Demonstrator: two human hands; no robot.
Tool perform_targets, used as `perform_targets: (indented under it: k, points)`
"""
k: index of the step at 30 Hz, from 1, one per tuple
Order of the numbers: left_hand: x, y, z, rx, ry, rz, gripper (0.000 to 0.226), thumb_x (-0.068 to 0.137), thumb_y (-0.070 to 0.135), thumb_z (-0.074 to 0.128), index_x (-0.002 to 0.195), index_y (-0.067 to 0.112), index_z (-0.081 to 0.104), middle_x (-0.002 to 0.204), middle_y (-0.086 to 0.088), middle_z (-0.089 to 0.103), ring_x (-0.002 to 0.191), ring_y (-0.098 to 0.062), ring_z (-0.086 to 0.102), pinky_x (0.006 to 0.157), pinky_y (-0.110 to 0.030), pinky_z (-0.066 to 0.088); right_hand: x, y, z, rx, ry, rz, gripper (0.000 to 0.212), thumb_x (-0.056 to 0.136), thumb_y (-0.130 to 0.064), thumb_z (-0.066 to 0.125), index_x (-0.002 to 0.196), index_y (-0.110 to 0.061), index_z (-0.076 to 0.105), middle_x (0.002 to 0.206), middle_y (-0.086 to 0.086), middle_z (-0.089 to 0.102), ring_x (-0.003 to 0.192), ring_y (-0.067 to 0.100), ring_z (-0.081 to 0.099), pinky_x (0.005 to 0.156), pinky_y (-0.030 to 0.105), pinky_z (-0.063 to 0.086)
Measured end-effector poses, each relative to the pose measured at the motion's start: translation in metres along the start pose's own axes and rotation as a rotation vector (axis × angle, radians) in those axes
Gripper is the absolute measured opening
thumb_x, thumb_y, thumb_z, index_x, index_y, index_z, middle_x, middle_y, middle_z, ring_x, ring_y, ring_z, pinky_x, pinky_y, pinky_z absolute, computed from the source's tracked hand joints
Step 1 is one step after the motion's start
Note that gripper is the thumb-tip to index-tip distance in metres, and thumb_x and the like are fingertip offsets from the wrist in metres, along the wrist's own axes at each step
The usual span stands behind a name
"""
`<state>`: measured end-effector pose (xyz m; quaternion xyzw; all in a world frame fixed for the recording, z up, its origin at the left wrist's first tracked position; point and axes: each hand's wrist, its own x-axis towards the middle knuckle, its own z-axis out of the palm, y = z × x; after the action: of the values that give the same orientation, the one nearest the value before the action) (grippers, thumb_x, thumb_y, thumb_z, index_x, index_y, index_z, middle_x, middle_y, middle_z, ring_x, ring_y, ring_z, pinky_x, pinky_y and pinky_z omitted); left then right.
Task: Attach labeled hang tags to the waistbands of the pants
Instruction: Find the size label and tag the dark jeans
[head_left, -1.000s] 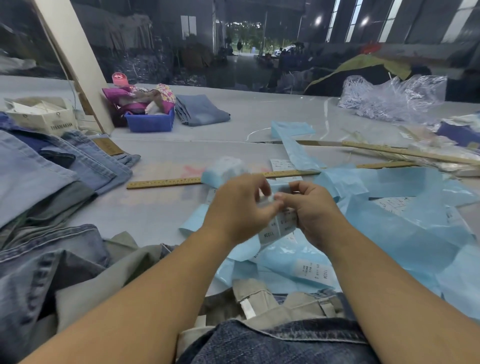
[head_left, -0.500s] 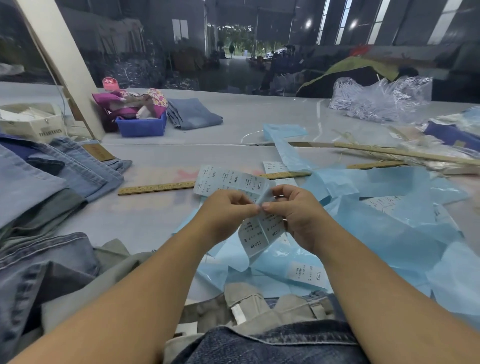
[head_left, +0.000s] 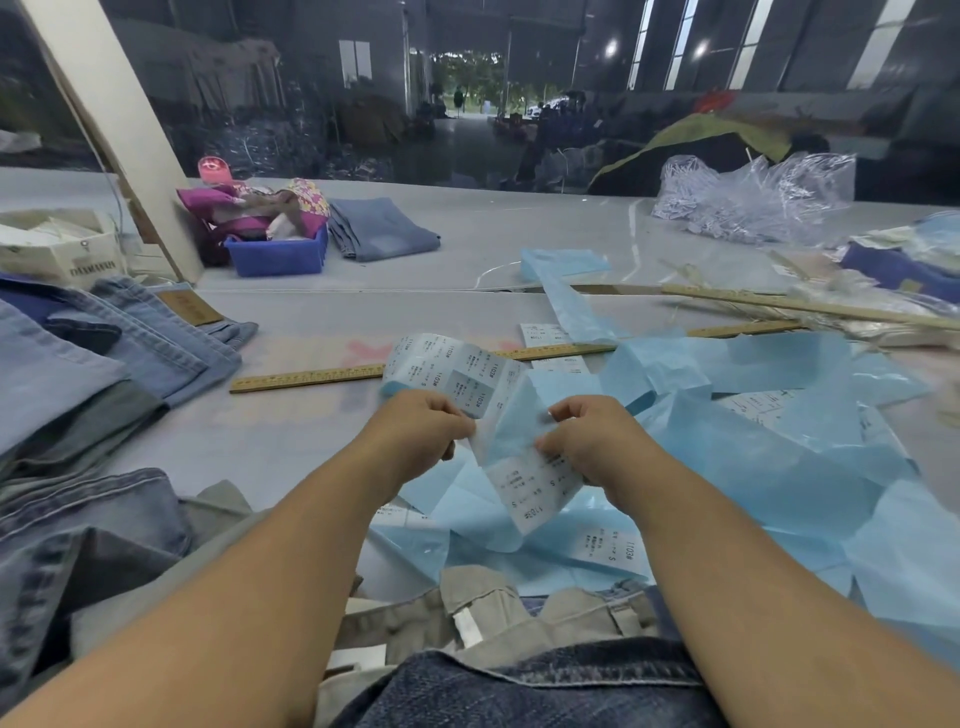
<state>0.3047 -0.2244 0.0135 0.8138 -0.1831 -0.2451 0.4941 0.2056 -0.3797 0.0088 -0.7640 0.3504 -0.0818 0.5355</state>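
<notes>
While both forearms reach out over the near edge, dark denim pants (head_left: 545, 691) lie closest, with khaki pants (head_left: 498, 608) just beyond them, waistband facing up. Left hand (head_left: 421, 436): fingers curled, pinching the strip of printed labels (head_left: 530, 488) at its left edge. Right hand (head_left: 592, 441): fingers curled, pinching the same strip at its right edge. Strip is held up off the worktop (head_left: 291, 441) between the two hands; upper portion curls back away from the person, lower end hangs toward the khaki pants. Print on it too small to read fully. Light blue backing paper (head_left: 779, 467) spreads in loose folds under and right of the hands, a few loose labels lying on it. Stacked jeans (head_left: 104, 364) at left. Wooden ruler (head_left: 311, 374) lies just beyond the hands. Farther back: blue bin (head_left: 278, 257) holding pink fabric, folded jeans (head_left: 384, 234) just beside it, clear plastic bag (head_left: 753, 197) at far right, cardboard box (head_left: 62, 254) at far left.
</notes>
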Motion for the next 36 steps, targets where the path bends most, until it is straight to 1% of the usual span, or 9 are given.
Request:
perform_targets:
  k: [4, 9, 13, 16, 20, 22, 26, 32, 36]
  points:
    - [-0.001, 0.002, 0.0, -0.018, 0.061, 0.055, 0.009, 0.087, 0.009, 0.062, 0.081, 0.008, 0.068, 0.054, 0.004, 0.063, 0.041, -0.006, 0.048, 0.045, -0.018, 0.037, 0.008, 0.01, -0.004, -0.234, 0.082, 0.101, 0.013, 0.086, -0.002, 0.062, 0.094, -0.01, 0.07, 0.081, 0.004, 0.061, 0.075, 0.021, 0.057, 0.084, 0.04, 0.055]
    - [-0.008, 0.02, -0.015, 0.078, 0.255, 0.234, 0.012, 0.091, 0.013, 0.061, 0.082, 0.016, 0.067, 0.078, -0.001, 0.072, 0.061, -0.01, 0.063, 0.051, -0.024, 0.045, 0.003, 0.004, -0.009, -0.402, 0.096, 0.142, 0.017, 0.09, -0.007, 0.058, 0.106, -0.007, 0.063, 0.091, 0.007, 0.061, 0.065, 0.016, 0.049, 0.062, 0.027, 0.045]
    - [-0.032, 0.045, -0.014, 0.326, 0.348, 0.502, 0.01, 0.087, 0.016, 0.063, 0.085, 0.024, 0.068, 0.078, 0.01, 0.068, 0.071, -0.009, 0.061, 0.065, -0.022, 0.046, -0.019, -0.013, -0.027, -0.353, 0.127, 0.033, 0.023, 0.09, -0.012, 0.06, 0.111, -0.003, 0.06, 0.115, 0.013, 0.062, 0.095, 0.029, 0.061, 0.074, 0.031, 0.048]
    - [-0.058, 0.07, 0.003, 0.481, 0.148, 0.651, 0.014, 0.085, 0.024, 0.069, 0.096, 0.032, 0.066, 0.079, 0.021, 0.065, 0.071, 0.003, 0.061, 0.062, -0.007, 0.044, -0.054, -0.023, -0.065, -0.376, 0.143, -0.103, 0.017, 0.087, -0.014, 0.063, 0.101, -0.006, 0.063, 0.095, 0.01, 0.06, 0.091, 0.03, 0.061, 0.067, 0.028, 0.042]
    - [-0.093, 0.118, 0.041, 0.643, -0.119, 0.767, 0.027, 0.087, 0.041, 0.066, 0.112, 0.044, 0.056, 0.085, 0.024, 0.063, 0.073, 0.003, 0.062, 0.068, -0.022, 0.055, -0.098, 0.013, -0.135, -0.486, 0.156, -0.075, 0.012, 0.086, -0.01, 0.06, 0.075, -0.008, 0.063, 0.083, 0.012, 0.063, 0.082, 0.031, 0.061, 0.064, 0.031, 0.047]
    - [-0.105, 0.142, 0.064, 0.761, -0.152, 0.86, 0.026, 0.093, 0.033, 0.062, 0.117, 0.04, 0.055, 0.085, 0.022, 0.062, 0.074, 0.0, 0.061, 0.069, -0.023, 0.053, -0.117, 0.048, -0.171, -0.515, 0.253, 0.004, 0.013, 0.085, -0.007, 0.055, 0.086, -0.001, 0.067, 0.095, 0.017, 0.067, 0.092, 0.035, 0.063, 0.073, 0.033, 0.052]
    - [-0.122, 0.187, 0.113, 0.897, -0.208, 0.996, 0.031, 0.095, 0.02, 0.058, 0.12, 0.037, 0.053, 0.088, 0.019, 0.061, 0.073, -0.001, 0.055, 0.06, -0.022, 0.045, -0.14, 0.12, -0.226, -0.49, 0.512, 0.155, 0.017, 0.082, -0.009, 0.052, 0.066, -0.013, 0.05, 0.077, 0.008, 0.056, 0.077, 0.031, 0.055, 0.06, 0.025, 0.038]
    - [-0.131, 0.215, 0.207, 0.898, -0.298, 1.051, 0.033, 0.095, 0.017, 0.056, 0.123, 0.034, 0.053, 0.097, 0.01, 0.064, 0.079, -0.013, 0.055, 0.068, -0.032, 0.05, -0.129, 0.182, -0.244, -0.462, 0.616, 0.271, 0.012, 0.087, -0.016, 0.052, 0.094, -0.015, 0.061, 0.103, 0.01, 0.067, 0.085, 0.03, 0.061, 0.068, 0.029, 0.042]
    - [-0.115, 0.195, 0.246, 0.793, -0.324, 0.968, 0.03, 0.096, 0.019, 0.057, 0.121, 0.035, 0.052, 0.094, 0.012, 0.064, 0.073, -0.005, 0.053, 0.054, -0.022, 0.04, -0.113, 0.191, -0.244, -0.443, 0.667, 0.267, 0.024, 0.092, -0.039, 0.051, 0.106, -0.02, 0.059, 0.108, 0.004, 0.065, 0.094, 0.03, 0.061, 0.076, 0.034, 0.047]
